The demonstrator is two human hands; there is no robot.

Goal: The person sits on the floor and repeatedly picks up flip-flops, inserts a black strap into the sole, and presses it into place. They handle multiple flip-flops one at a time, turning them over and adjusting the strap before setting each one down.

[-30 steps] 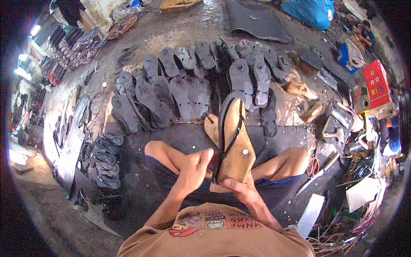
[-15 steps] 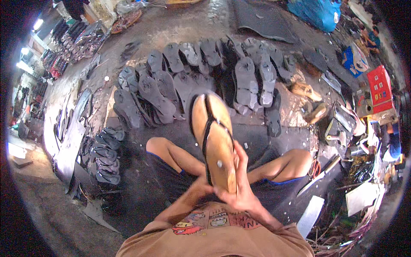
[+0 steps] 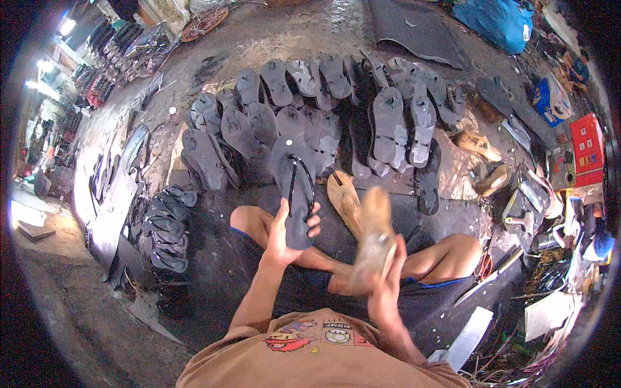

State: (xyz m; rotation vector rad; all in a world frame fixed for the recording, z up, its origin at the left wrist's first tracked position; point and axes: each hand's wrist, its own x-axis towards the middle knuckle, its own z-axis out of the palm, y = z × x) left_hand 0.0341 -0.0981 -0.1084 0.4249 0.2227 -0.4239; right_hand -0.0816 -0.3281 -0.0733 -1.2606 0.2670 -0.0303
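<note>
My left hand [image 3: 279,240] is wrapped round the heel end of a dark grey flip-flop [image 3: 299,223] with a thin black strap. The flip-flop stands tilted upward, toe end away from me. To the right, my right hand [image 3: 386,294] grips a wooden shoe last [image 3: 376,226], which is smeared by motion. A second wooden last [image 3: 344,197] lies on the dark mat beyond my crossed legs, between the flip-flop and the held last. Past my hands, several dark soles and flip-flops [image 3: 388,126] lie in rows on the floor.
A pile of dark flip-flops [image 3: 169,226] lies at left, beside scraps of sheet material [image 3: 116,200]. More wooden lasts [image 3: 477,145], tools and a red box [image 3: 577,150] are at right. A dark sheet [image 3: 414,29] and a blue bag [image 3: 498,24] lie farther off.
The wooden last has come out of the strap. My right hand has drawn it rightward and nearer, while my left hand has moved left and forward with the flip-flop.
</note>
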